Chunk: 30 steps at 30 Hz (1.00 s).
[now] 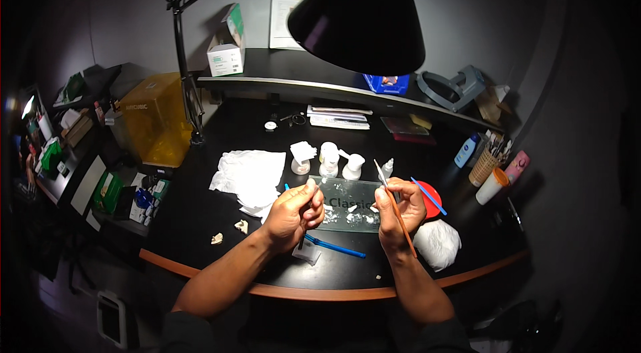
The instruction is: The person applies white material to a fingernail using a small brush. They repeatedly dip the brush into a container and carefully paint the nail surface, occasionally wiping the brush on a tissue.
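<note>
Reaching up from the lower edge in the head view, both forearms angle inward over the desk (247,269). The left hand (294,214) curls near the left edge of the glass plate (366,187), thumb pressed toward the index finger; whether they pinch something small, I cannot tell. The right hand (402,205), palm turned inward, grips a slim brush (398,218) tilted, bristles up, by the plate's right edge.

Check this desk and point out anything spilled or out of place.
White crumbs and smears are scattered over the glass plate, which looks like a spill, though it may be working material. A tiny white piece also lies by itself near the desk's front edge, apart from the rest.
</note>
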{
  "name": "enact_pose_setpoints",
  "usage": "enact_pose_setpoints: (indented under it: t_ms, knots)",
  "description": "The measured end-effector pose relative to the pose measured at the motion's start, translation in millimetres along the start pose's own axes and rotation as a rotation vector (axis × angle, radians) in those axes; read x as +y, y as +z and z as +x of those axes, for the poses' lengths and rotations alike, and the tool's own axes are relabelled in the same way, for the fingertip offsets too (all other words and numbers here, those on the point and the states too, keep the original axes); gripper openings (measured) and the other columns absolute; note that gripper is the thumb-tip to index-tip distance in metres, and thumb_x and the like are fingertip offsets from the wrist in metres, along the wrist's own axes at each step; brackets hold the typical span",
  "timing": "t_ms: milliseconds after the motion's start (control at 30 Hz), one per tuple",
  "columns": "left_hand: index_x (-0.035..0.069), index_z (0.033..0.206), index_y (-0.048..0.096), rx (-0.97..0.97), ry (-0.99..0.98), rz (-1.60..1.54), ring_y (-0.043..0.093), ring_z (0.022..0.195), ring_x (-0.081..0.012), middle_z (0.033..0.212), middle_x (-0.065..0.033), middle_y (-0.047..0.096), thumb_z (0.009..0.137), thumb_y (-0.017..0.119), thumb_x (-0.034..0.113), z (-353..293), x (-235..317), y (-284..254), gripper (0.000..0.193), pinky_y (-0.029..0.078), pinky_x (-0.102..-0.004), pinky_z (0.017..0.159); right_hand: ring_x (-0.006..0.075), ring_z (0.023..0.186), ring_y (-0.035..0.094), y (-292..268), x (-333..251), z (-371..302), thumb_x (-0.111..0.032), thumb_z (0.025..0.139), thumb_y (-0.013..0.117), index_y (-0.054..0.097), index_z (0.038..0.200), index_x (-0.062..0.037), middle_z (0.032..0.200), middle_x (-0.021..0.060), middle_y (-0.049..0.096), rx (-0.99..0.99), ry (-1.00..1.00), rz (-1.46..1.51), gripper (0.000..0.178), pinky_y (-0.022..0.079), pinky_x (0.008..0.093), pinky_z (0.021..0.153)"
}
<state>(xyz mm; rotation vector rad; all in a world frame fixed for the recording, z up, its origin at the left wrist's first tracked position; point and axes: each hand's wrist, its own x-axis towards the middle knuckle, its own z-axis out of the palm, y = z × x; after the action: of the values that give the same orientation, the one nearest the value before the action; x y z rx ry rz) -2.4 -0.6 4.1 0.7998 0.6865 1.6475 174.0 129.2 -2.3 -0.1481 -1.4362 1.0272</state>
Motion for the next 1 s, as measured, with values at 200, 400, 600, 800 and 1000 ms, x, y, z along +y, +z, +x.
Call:
enact_pose_setpoints:
  t_ms: [200,400,600,800,1000]
  knots:
    - [0.008,0.085,0.051,-0.007,0.028,0.037,0.04,0.06,-0.0102,0.07,-0.0001,0.045,0.114,0.04,0.034,-2.9,2.4,5.8,0.042,0.04,-0.0254,0.058,0.011,0.08,0.062,-14.7,-11.8,1.8,0.007,0.088,0.071,0.062,0.097,0.0008,0.102,0.011,0.063,-0.087,0.071,-0.12,0.014,0.054,0.0245,0.067]
    - [0.01,0.087,0.058,0.144,0.037,0.28,0.031,0.056,-0.0031,0.065,0.0079,0.038,0.113,0.043,0.04,3.2,2.4,-7.2,0.043,0.027,-0.0202,0.049,0.006,0.071,0.058,-68.8,-25.1,48.7,0.0,0.086,0.076,0.066,0.087,-0.0018,0.08,0.001,0.066,-0.144,0.024,-0.523,0.009,0.047,0.0227,0.065]
    - [0.009,0.088,0.059,0.066,0.038,0.26,0.032,0.052,-0.0042,0.063,0.0064,0.041,0.114,0.039,0.038,9.1,4.9,-2.4,0.044,0.026,-0.0208,0.048,0.0071,0.079,0.069,-151.8,-35.7,80.6,-0.009,0.087,0.076,0.077,0.096,-0.0021,0.088,0.004,0.077,-0.043,0.427,-0.695,0.011,0.05,0.0231,0.066]
    - [0.007,0.088,0.06,0.094,0.005,0.238,0.032,0.051,-0.0044,0.063,0.0064,0.042,0.113,0.039,0.039,0.9,3.2,-6.5,0.045,0.026,-0.0213,0.048,0.0127,0.063,0.068,-150.9,2.5,50.3,-0.008,0.079,0.074,0.075,0.073,0.0008,0.065,0.0066,0.071,-0.276,0.235,-1.097,0.011,0.055,0.0307,0.065]
    - [0.007,0.09,0.06,0.07,0.029,0.189,0.033,0.054,-0.005,0.065,0.0049,0.042,0.108,0.043,0.033,0.5,0.7,-8.9,0.036,0.026,-0.0217,0.048,0.0104,0.074,0.066,-167.3,-26.1,33.1,-0.003,0.088,0.075,0.074,0.091,0.0021,0.078,0.0039,0.071,-0.124,0.196,-0.92,0.006,0.053,0.0265,0.071]
